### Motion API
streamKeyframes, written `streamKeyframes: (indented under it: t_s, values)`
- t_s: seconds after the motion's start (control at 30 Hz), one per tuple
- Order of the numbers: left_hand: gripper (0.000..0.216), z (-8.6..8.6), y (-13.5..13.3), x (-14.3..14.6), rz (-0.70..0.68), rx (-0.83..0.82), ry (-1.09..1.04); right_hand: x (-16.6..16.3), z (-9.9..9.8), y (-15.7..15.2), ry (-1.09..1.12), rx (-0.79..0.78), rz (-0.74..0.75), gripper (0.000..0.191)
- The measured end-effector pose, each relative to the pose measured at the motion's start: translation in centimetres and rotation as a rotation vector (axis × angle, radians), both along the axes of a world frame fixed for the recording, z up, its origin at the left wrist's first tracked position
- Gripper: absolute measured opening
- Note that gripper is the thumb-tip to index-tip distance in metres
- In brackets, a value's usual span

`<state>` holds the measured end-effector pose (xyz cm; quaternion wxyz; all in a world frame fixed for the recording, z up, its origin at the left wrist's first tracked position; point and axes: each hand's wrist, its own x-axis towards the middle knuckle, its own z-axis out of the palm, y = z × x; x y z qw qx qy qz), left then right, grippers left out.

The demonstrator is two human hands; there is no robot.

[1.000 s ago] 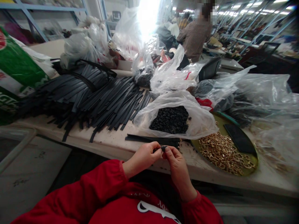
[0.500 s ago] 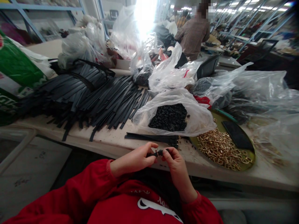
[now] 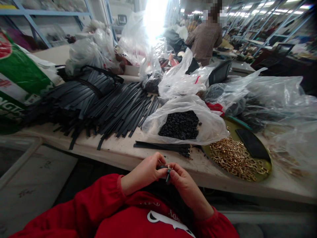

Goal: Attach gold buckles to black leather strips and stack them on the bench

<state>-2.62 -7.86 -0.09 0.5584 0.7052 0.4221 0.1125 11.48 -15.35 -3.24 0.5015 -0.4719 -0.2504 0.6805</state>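
1 long pale table slanting across the frame from the left edge to the lower right, sprinkled with dark specks toward the front. At the bottom, 2 red sleeves reaching up toward the near edge. Several clear plastic bags heaped from the upper middle to the right edge, contents mostly blurred. Left of center, a broad pile of flat black strips, fanned out, some ends at the front edge. At the far left, a green-and-white sack beside the pile. Upper right of center, a co-worker in a brown top, back turned. At center, an open plastic bag; just right of it, a round yellowish tray.

Lower middle: left hand and right hand close together, fingers drawn in. Just above, on the table, a slim bundle of black strips. On the tray, a flat black object. Pinched by thumb and fingertips of each hand, a small dark strip, 1 end pointing down. Heaped on the tray, many gold-colored fittings. Filling the open bag, small black pieces. Smallest, a gold-colored glint at the held strip, too tiny to make out.
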Motion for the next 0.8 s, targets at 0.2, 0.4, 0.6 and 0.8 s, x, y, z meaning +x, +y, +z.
streamKeyframes:
  t_s: [0.2, 0.4, 0.6, 0.8]
  values:
    - [0.024, -0.7, -0.1, 0.2, 0.002, 0.067, 0.095, -0.1, -0.1, 0.2, 0.034, 0.048, -0.071, 0.029]
    - [0.021, 0.0, 0.0, 0.5, -0.034, 0.135, 0.088, -0.1, 0.1, 0.7, -0.177, 0.101, -0.164, 0.032]
    - [0.026, -0.4, -0.1, 0.3, -0.114, -0.179, -0.042, 0.2, -1.4, 0.9, -0.372, 0.031, -0.276, 0.029]
    - [0.032, -0.2, 0.4, -0.2, -0.245, -0.352, -0.104, 1.4, -1.3, 0.1, -0.500, 0.079, 0.051, 0.021]
